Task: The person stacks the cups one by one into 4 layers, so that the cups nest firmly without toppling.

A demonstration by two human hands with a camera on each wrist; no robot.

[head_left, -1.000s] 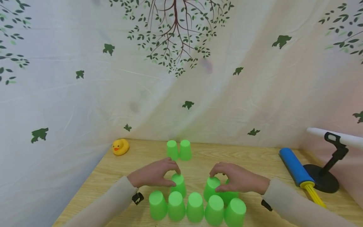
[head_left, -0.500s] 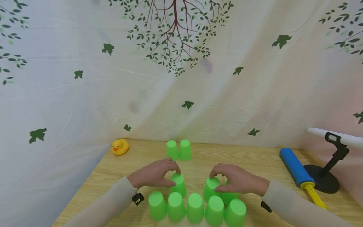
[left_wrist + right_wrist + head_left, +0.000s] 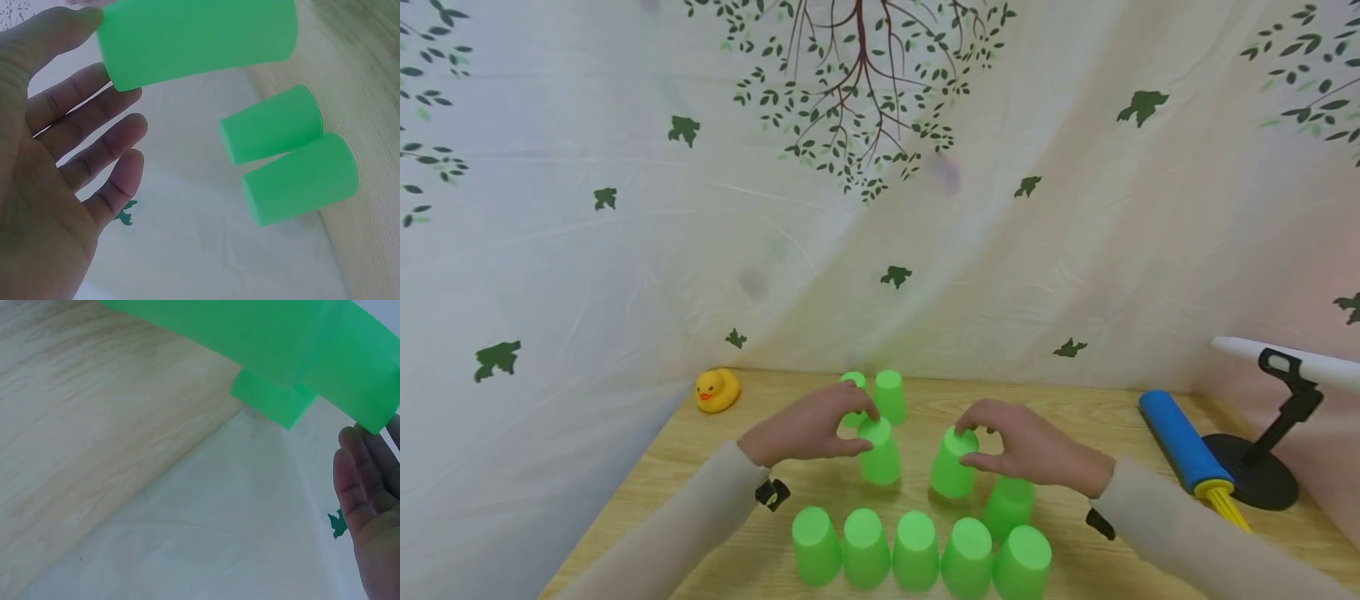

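In the head view my left hand pinches an upside-down green cup near its base, thumb on one side and fingers on the other. My right hand grips another upside-down green cup the same way. Both cups seem to hang just above the table, a gap between them. The left wrist view shows the held cup at the thumb, the other fingers loosely spread. One more green cup stands below the right hand, behind a front row of several upside-down green cups.
Two green cups stand side by side at the back of the wooden table, one partly behind the left hand. A yellow rubber duck sits back left. At right lie a blue pump with a yellow handle and a black stand.
Both hands were still at first, holding the cups behind the front row. They have since moved up and away together with the two cups, leaving one cup behind at right.
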